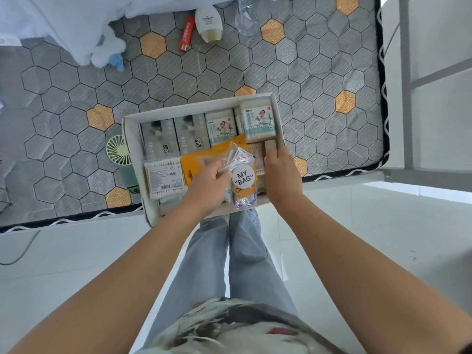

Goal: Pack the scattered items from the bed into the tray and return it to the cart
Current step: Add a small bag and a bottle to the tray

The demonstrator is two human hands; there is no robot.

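Left hand (208, 180) pinches pouch (243, 177) over tray (129, 139), near-middle, long axis running toward the person; right hand (281, 171), just beside, grips beige box (268, 145) by the right wall.

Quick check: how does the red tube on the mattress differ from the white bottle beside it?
The red tube is slim and narrow; the white bottle is broad and rounded. The tube lies left of the bottle and looks smaller. Both lie flat on the mattress, beyond the tray, not yet packed.
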